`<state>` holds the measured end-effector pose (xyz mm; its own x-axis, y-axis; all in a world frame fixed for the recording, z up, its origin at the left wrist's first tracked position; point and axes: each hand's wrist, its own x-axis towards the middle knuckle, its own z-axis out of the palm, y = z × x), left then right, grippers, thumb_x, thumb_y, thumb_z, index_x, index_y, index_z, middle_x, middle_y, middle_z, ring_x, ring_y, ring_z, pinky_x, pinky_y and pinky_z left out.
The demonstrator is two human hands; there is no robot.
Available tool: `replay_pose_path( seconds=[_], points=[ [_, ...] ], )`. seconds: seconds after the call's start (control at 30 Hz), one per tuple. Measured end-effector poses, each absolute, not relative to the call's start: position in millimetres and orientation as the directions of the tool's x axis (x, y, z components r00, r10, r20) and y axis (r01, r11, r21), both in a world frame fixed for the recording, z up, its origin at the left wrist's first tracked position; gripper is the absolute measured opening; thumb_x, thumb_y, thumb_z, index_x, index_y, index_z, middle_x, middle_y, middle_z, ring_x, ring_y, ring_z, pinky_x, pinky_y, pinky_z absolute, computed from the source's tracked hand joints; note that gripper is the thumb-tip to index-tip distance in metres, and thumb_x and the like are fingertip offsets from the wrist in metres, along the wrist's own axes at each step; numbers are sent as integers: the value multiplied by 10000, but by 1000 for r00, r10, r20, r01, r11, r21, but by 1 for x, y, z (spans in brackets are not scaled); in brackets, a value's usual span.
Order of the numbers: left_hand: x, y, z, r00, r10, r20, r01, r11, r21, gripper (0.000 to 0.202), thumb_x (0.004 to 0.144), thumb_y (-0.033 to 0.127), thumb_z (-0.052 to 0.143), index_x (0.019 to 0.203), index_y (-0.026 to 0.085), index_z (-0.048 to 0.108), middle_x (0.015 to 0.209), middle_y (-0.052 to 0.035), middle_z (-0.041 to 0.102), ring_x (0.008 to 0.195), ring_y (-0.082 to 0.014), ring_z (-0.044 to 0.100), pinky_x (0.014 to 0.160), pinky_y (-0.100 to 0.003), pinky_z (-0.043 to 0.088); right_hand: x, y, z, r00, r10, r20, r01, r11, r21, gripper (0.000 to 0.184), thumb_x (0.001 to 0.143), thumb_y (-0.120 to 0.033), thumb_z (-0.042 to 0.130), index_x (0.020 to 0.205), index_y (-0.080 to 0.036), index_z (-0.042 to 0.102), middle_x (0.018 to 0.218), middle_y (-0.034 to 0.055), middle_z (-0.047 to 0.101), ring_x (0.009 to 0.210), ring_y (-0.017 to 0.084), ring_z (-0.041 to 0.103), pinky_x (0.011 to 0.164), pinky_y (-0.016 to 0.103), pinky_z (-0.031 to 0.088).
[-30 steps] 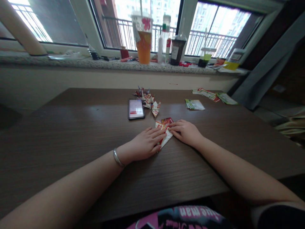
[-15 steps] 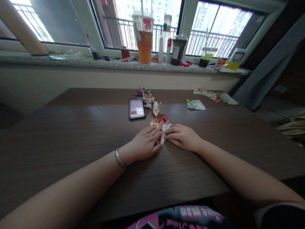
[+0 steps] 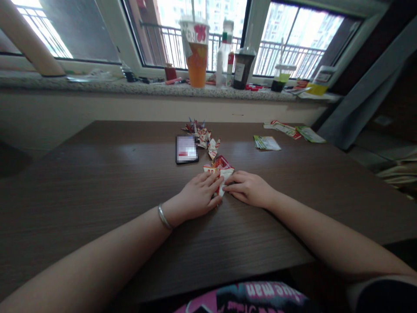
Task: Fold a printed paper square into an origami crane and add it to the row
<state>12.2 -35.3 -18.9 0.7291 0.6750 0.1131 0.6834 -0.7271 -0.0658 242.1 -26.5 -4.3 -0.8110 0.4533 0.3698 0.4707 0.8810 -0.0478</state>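
Folded paper on a wood-grain table
We see smooth printing on the folded paper under our fingers, and a faint satin sheen on the table. At eight o'clock a bracelet gleams like polished metal; at twelve, a clear plastic cup on a speckled, stone-like sill; at two, a matt cloth curtain.

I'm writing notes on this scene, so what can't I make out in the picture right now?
Part of the paper: head view, hidden under the left hand.
Palm of the right hand: head view, hidden by the back of that hand.
Words on the screen: head view, blurred into blocks.
Number of folded pieces: head view, too small and bunched together.
Rest of the printed cloth: head view, cut off by the bottom edge.
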Motion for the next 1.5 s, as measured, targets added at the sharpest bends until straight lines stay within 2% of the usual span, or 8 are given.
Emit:
replay_pose_path(
  seconds=[0.27,0.57,0.77,1.0,1.17,1.33,1.5],
  points=[
    [12,-33,-20,732,673,104,681,-727,-88,641,978,510,263,1440,75,358,1514,-163,326,1411,-272,290,1160,-385,187,243,-27,-4,-812,471,345,492,870,-31,251,922,-239,500,1080,-235,696,1120,51,678,981,197,587,874,341,504],
    [13,-33,-16,725,680,107,688,-719,-97,650,974,531,281,1435,83,372,1505,-163,346,1398,-300,306,1144,-402,213,240,-29,-1,-863,392,320,423,905,33,259,940,-269,463,1051,-233,694,1117,44,670,981,202,578,834,334,489],
    [14,-34,-18,730,668,145,683,-717,-140,642,979,524,268,1426,77,382,1488,-165,377,1381,-293,339,1135,-392,231,241,-29,-2,-874,358,330,374,927,-15,254,930,-264,473,1040,-243,702,1077,48,666,953,185,570,825,322,481],
    [15,-35,-22,714,684,148,700,-705,-113,619,978,498,275,1422,80,386,1482,-176,382,1372,-315,344,1108,-435,261,244,-26,-1,-850,423,315,444,896,-5,236,913,-296,518,1026,-272,724,1069,54,654,953,196,566,825,328,473],
    [14,-34,-25,722,676,150,691,-717,-95,628,980,492,252,1435,74,362,1478,-182,387,1382,-306,321,1112,-431,247,249,-19,-2,-817,475,327,506,862,11,247,916,-300,516,1039,-286,730,1086,69,652,936,199,568,805,338,462],
    [16,-35,-20,720,681,131,694,-712,-111,625,974,491,262,1431,78,371,1483,-172,384,1373,-308,336,1102,-418,251,254,-15,-3,-797,516,313,554,831,43,250,927,-336,510,1071,-326,714,1152,47,653,981,216,576,851,393,413],
    [16,-37,-18,709,698,101,705,-702,-99,640,972,507,252,1444,85,350,1502,-172,350,1387,-307,307,1103,-425,240,259,-10,-5,-748,580,324,623,781,40,240,907,-302,541,1065,-308,721,1164,56,660,1006,217,582,866,396,393]
  ],
)
